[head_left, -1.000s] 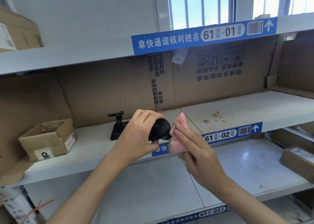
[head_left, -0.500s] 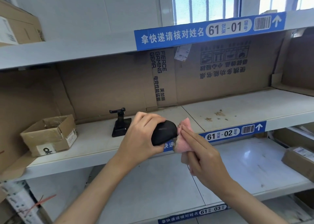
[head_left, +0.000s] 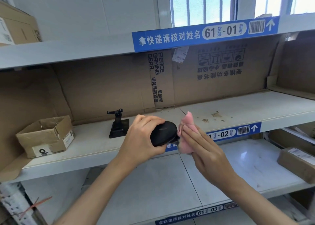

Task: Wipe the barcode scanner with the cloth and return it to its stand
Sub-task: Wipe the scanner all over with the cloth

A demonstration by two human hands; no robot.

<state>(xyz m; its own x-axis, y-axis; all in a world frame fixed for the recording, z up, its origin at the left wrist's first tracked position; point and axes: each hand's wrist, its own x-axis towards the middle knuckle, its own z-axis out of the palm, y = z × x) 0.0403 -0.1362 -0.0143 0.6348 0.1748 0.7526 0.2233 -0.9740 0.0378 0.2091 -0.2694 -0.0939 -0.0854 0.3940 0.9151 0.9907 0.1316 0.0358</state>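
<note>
A black barcode scanner point(head_left: 164, 132) is held in front of the middle shelf, gripped by my left hand point(head_left: 141, 139) around its handle, which the fingers hide. My right hand point(head_left: 202, 149) presses a pink cloth point(head_left: 186, 134) flat against the scanner's right end. The scanner's black stand point(head_left: 118, 125) sits unoccupied on the middle shelf, just left of my left hand, with its clamp arm upright.
An open cardboard box point(head_left: 46, 136) sits at the left of the middle shelf point(head_left: 238, 112). Flattened cardboard lines the shelf's back. A wrapped parcel point(head_left: 296, 163) lies on the lower shelf at right. A box point(head_left: 18, 26) stands on the top shelf, left.
The cloth under my right hand has shifted slightly along the scanner's right end. My left hand keeps the scanner in much the same place.
</note>
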